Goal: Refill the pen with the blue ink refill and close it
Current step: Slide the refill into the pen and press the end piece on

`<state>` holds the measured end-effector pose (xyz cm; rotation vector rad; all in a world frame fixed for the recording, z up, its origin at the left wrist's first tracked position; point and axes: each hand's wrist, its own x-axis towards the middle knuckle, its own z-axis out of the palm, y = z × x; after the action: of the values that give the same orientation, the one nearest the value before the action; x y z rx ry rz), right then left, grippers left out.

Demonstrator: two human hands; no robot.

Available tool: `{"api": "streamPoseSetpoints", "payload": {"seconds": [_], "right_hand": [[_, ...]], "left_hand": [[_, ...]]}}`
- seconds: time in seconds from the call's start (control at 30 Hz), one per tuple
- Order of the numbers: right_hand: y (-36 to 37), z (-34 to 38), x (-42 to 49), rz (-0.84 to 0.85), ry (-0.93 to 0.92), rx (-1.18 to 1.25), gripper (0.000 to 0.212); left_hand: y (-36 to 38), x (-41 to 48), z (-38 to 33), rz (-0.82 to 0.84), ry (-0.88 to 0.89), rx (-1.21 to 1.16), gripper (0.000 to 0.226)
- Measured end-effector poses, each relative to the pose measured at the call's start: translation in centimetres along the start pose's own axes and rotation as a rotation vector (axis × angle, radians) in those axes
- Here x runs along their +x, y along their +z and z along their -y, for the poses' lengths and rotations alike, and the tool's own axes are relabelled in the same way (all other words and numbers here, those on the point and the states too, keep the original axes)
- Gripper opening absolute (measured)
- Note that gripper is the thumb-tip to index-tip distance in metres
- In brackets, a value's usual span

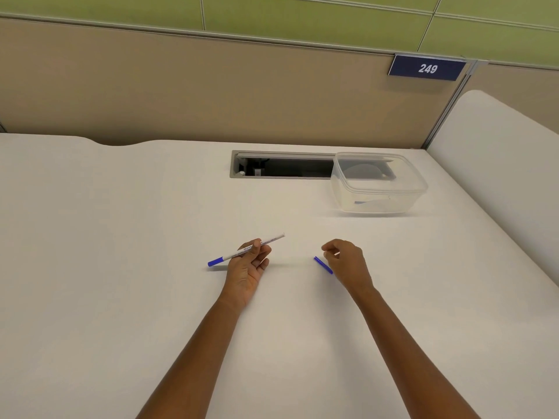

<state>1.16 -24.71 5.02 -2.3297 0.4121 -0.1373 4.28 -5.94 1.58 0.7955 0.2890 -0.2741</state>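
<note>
Currently, item one: pen, white barrel with a blue end at its lower left, held aslant just left of frame centre by the left hand, pinched between thumb and fingers and raised off the table. Its upper-right end looks open, though this is too small to confirm.

Item two: right hand, right of centre, fingers curled narrow with the tips drawn together; whether they pinch something thin cannot be told. A short blue piece, probably a cap or the blue refill, shows at that hand's lower left edge, either lying on the table or touching the hand.

Step judged in hand: pen opened, parts separated, refill not yet seated. Next move calls for lining a slim part up with the barrel's open end, both hands brought together.

Surroundings: clear plastic container, upper right; cable slot behind it; number plate on the partition. Nothing stands between the hands.
</note>
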Motion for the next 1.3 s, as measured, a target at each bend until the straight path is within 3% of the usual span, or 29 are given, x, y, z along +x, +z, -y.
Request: {"api": "streamPoseSetpoints", "payload": {"seconds": [0.37,0.7,1.3], "right_hand": [[0.5,-1.1,-1.5,0.046,0.027,-0.224,0.014],[-0.3,2.5,-1.8,0.008,-0.095,0.136,0.007],[0.6,3.4,-2.2,0.023,-0.188,0.173,0.009]], "left_hand": [[-0.1,0.0,0.2,-0.006,0.030,0.029,0.018],[0.0,-0.1,0.3,0.011,0.041,0.065,0.016],[-0.1,0.0,0.4,0.004,0.058,0.044,0.015]]}}
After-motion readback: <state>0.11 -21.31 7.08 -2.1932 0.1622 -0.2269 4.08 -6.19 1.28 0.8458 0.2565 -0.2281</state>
